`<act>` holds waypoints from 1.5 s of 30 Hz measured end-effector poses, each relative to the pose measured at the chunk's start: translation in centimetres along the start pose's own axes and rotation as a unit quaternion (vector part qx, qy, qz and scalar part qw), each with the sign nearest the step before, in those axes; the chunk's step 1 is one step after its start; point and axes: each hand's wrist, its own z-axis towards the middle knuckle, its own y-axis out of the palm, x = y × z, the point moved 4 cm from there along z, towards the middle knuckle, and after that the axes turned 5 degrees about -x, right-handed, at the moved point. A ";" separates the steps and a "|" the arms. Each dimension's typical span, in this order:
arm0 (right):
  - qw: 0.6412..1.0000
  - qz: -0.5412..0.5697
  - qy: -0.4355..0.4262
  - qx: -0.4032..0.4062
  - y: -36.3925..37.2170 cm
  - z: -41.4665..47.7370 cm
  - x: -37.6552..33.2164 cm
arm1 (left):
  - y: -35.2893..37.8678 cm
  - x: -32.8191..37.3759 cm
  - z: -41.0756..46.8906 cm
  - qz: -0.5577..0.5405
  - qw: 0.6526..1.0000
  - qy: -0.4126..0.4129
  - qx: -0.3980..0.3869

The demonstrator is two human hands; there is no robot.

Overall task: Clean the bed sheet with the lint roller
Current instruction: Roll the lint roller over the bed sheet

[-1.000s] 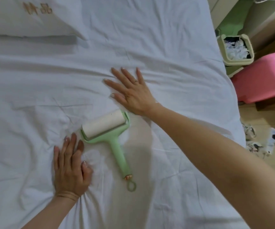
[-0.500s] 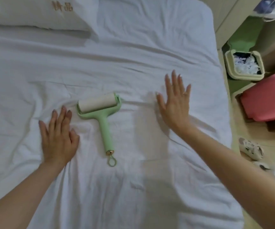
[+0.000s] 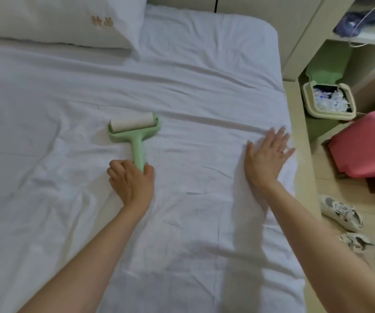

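A white bed sheet (image 3: 193,91) covers the bed, creased in long folds. The lint roller (image 3: 134,129), pale green with a white roll, lies on the sheet in the middle. My left hand (image 3: 131,180) has its fingers curled round the lower end of the green handle. My right hand (image 3: 266,154) lies flat on the sheet near the bed's right edge, fingers spread, a ring on one finger.
A white pillow (image 3: 53,19) with gold characters lies at the top left. Right of the bed stand a green bin (image 3: 328,99) with scraps and a pink plastic stool (image 3: 367,145). Shoes (image 3: 342,213) lie on the wooden floor.
My left hand has left the sheet beside the roller and taken hold of its handle. My right hand has slid further right, toward the bed's edge.
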 end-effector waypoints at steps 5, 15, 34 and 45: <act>0.924 0.043 -0.379 0.003 3.2 -17.7 -15.4 | -4.0 -1.2 -1.2 -0.064 0.994 -0.007 0.090; 0.957 -0.066 -0.282 -0.009 4.5 -12.8 -2.2 | -7.1 -4.8 -1.8 -0.028 0.993 0.078 0.088; 0.959 -0.059 -0.277 -0.012 2.1 -13.0 0.7 | -4.2 -3.2 -8.0 -0.081 0.975 0.204 0.022; 0.893 0.054 -0.435 -0.101 2.2 -16.1 -12.3 | -3.3 0.1 -10.7 -0.142 0.962 0.213 0.097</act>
